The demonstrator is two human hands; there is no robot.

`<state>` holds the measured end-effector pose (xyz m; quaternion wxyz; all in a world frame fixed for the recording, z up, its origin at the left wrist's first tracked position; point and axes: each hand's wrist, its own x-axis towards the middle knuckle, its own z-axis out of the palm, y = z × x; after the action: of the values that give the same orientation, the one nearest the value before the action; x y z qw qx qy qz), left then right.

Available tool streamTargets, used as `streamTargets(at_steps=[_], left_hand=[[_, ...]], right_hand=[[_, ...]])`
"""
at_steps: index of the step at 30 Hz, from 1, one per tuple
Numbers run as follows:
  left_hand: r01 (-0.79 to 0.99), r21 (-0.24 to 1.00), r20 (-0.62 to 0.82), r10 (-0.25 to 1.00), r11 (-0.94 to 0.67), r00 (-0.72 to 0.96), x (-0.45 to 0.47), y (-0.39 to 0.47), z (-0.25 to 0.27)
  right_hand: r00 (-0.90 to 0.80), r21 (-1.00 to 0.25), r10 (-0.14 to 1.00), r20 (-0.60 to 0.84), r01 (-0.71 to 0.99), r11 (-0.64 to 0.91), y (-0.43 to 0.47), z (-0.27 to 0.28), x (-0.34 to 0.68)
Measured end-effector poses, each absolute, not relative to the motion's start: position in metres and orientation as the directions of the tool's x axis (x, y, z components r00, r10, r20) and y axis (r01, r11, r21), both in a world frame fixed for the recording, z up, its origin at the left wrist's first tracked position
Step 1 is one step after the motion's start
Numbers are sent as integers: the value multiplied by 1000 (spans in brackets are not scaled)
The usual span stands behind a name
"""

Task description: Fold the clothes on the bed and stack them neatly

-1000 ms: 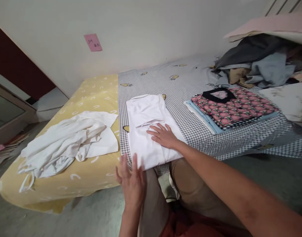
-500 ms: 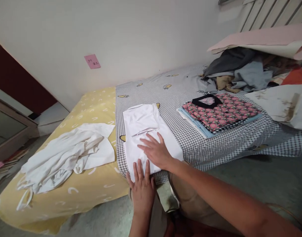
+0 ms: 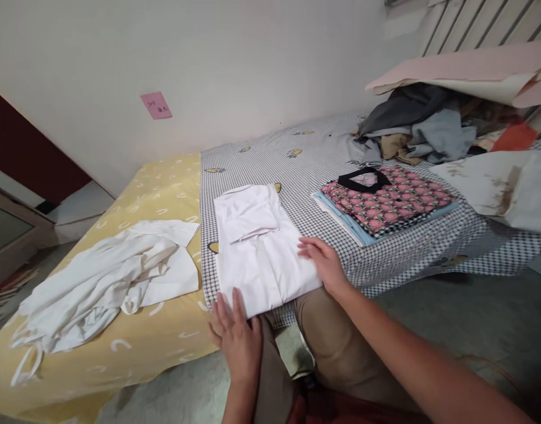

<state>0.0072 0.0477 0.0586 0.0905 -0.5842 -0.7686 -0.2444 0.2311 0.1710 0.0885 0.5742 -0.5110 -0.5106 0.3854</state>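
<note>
The right hand [image 3: 326,265] has left the middle of the white shirt [image 3: 259,253] and now sits at its right edge, fingers close together and a little bent; whether they pinch any cloth cannot be told. The left hand [image 3: 239,347] has shifted outward to the shirt's near left corner; it is spread wide, fingertips at the cloth, with no grip to be seen.

The shirt lies folded into a long block on the checked sheet [image 3: 257,165], its near edge by the person's knees; with the right hand off it, the front shows bare, one flap's edge crossing the middle and a straight seam running from there toward the near edge. The shirt's own outline looks much the same as a moment ago; what differs is mainly where the hands are. That suggests the handling has passed from the shirt's front to its two sides, and that the folds hold without a palm on top.

Around the shirt nothing seems altered; a loose white garment [image 3: 106,282] lies crumpled to its left on the yellow sheet [image 3: 147,359]; to its right is a folded stack with a printed top [image 3: 403,203] uppermost; beyond that, farther right, is a heap of clothes [image 3: 412,126].
</note>
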Motion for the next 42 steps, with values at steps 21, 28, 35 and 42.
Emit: streamTargets(at_steps=[21,28,35,42], left_hand=[[270,954,12,885,130,-466,-24,46,64],[86,968,-161,849,235,-504,-31,75,60],[-209,948,-316,784,239,-534,-22,72,80],[-216,947,-318,773,236,-549,-20,67,106]], right_hand=[[148,-966,955,-258,-52,-253,104,49,257],[1,-952,957,-290,-102,-289,114,58,250],[43,-923,944,-328,-227,-311,114,71,240],[50,-941,963,-266,-233,-247,106,85,236]])
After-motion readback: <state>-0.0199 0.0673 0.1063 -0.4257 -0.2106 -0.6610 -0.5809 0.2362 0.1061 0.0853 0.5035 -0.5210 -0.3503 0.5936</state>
